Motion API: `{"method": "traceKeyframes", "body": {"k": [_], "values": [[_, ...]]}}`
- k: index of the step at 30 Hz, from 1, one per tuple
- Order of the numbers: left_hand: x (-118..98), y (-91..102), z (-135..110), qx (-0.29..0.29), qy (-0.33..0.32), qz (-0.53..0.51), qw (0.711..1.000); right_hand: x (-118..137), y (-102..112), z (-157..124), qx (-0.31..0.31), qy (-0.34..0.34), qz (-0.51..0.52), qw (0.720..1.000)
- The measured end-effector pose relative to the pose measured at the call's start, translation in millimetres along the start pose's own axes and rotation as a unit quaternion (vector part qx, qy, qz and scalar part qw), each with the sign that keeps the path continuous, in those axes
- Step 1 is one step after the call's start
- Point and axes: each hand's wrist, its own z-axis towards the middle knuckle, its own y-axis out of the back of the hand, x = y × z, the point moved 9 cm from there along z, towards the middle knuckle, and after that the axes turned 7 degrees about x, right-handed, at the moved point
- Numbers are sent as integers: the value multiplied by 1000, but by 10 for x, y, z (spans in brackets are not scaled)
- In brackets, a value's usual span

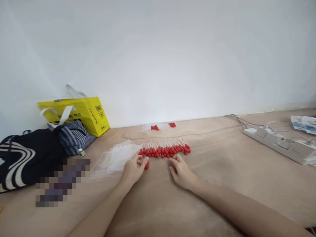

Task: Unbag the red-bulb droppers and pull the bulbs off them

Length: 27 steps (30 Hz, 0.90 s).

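Note:
A row of several small glass droppers with red rubber bulbs (165,150) lies on the tan table (222,171), tips pointing away from me. My left hand (134,168) rests just below the row's left end, fingers curled around one red bulb (146,165). My right hand (181,171) lies flat-ish below the middle of the row, fingertips pinching a clear glass tube (167,164) that lies toward me. A pile of clear zip bags (116,158) sits just left of my left hand.
Two small bags with red bulbs (163,125) lie by the white wall. A yellow paper bag (84,113), a striped bag (72,135) and a dark bag (27,161) stand at left. A white power strip (281,143) with plugs and cables lies at right.

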Motion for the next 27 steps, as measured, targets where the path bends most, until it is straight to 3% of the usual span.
{"method": "traceKeyframes", "body": {"k": [5, 10, 13, 17, 21, 27], "values": [[96, -55, 13, 49, 32, -106, 993, 65, 11, -11, 9, -10, 11, 1000], [62, -9, 20, 38, 11, -69, 997, 60, -15, -13, 26, -8, 50, 998], [-48, 101, -4, -14, -38, 4, 999, 39, -17, -11, 26, -7, 76, 997], [-342, 207, -86, -96, -174, 85, 976, -51, -6, -6, 34, -21, 95, 995], [-628, 34, -55, -61, -266, 131, 953, -161, 84, 8, 35, -20, 106, 994], [-892, -259, 163, -4, -264, 213, 941, -216, 210, 29, 29, 4, 95, 995]]}}
